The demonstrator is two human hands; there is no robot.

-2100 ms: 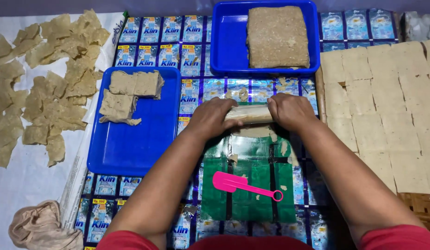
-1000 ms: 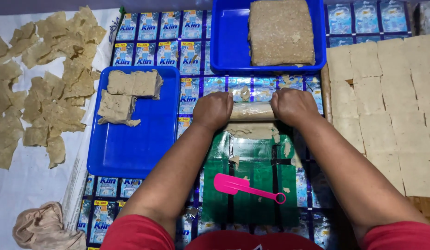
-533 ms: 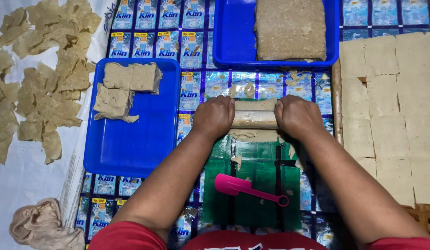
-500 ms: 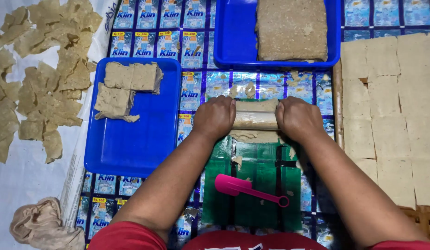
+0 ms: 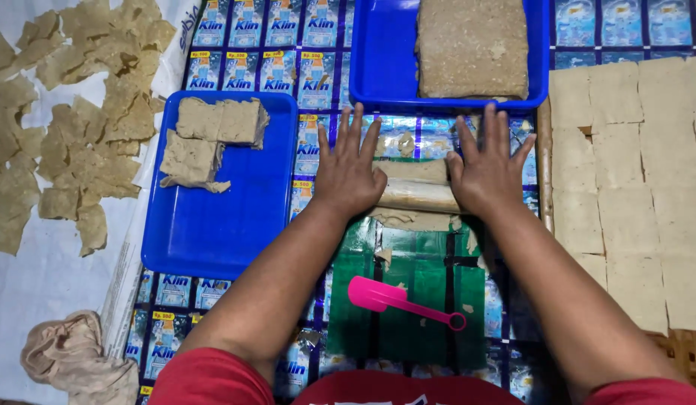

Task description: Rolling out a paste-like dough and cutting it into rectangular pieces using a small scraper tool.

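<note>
My left hand (image 5: pixel 348 169) and my right hand (image 5: pixel 489 166) lie flat with fingers spread on the two ends of a wooden rolling pin (image 5: pixel 415 196). Under the pin is a thin sheet of tan dough (image 5: pixel 412 219) on a green plastic sheet (image 5: pixel 408 289). A pink plastic scraper (image 5: pixel 397 300) lies on the green sheet, nearer to me than the hands. Scraps of dough cling to the sheet.
A blue tray (image 5: pixel 213 225) on the left holds thin dough pieces (image 5: pixel 209 135). Another blue tray (image 5: pixel 382 52) at the top holds a thick dough block (image 5: pixel 472 46). Cut dough squares (image 5: pixel 633 187) cover a board at right. Flattened pieces (image 5: pixel 70 120) and a cloth (image 5: pixel 74 356) lie left.
Both hands have opened from curled to flat, fingers spread, and pushed the rolling pin slightly away from me. The view has shifted a little closer.
</note>
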